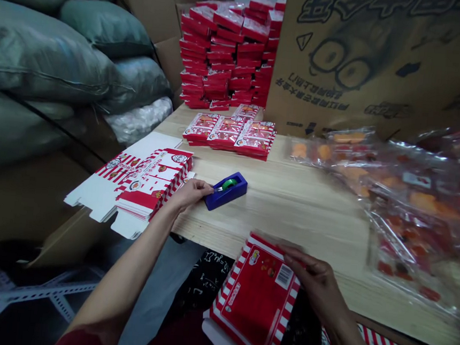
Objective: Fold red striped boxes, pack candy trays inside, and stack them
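- Storeroom w/ pale wooden counter (292, 199); stacked red snack packs (228, 54) at back, grey sacks (42, 59) on left.
- Left grip (190, 192) reaches to small blue tape dispenser (226, 190), fingers curled at its near end; can't tell if they pinch anything.
- Right grip (315, 282) grasps red-and-white striped cardboard carton (257, 298) by its top edge, tilted at counter's near edge, prob. to steady it.
- Flat carton blanks (148, 181) fanned just beside dispenser, within easy reach.

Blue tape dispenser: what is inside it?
A green tape roll sits in the blue tape dispenser; the left hand covers one end, hiding what is there.
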`<act>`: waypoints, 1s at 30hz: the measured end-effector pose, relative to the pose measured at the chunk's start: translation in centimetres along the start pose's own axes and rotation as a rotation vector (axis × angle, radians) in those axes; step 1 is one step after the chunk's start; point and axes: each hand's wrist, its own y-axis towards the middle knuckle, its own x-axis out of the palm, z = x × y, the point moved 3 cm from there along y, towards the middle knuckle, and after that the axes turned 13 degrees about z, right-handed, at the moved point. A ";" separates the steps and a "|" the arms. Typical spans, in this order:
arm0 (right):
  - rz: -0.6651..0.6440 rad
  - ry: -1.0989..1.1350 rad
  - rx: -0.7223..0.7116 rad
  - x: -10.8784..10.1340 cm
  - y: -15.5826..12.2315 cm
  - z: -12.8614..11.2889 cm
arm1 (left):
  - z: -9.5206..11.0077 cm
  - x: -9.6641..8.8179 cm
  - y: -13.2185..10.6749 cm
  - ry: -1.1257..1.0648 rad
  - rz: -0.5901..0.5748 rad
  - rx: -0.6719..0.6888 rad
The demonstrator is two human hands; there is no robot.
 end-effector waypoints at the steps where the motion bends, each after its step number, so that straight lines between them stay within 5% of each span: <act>1: -0.005 -0.009 -0.006 -0.1 0.1 0.0 | 0.1 0.0 -0.1 -0.034 0.006 -0.014; 14: 0.062 0.055 0.087 0.4 0.7 0.3 | -2.0 -0.6 -2.8 -0.440 0.112 -0.125; 18: 0.150 0.133 0.143 0.2 0.9 -0.9 | -4.4 -0.3 -3.4 -0.305 0.225 -0.001; 22: 0.302 0.174 -0.002 -0.3 0.6 -4.1 | -5.7 -0.5 -3.9 -0.198 0.372 0.084; 25: 0.439 0.098 -0.245 -0.6 -0.7 -7.6 | -3.8 -1.0 -5.5 -0.140 0.509 0.155; 28: 0.568 -0.021 -0.610 -0.3 -2.5 -10.9 | 1.2 -0.2 -8.9 -0.126 0.607 0.264; 30: 0.575 -0.114 -0.782 0.6 -3.5 -12.0 | 5.2 1.7 -11.8 -0.203 0.514 0.301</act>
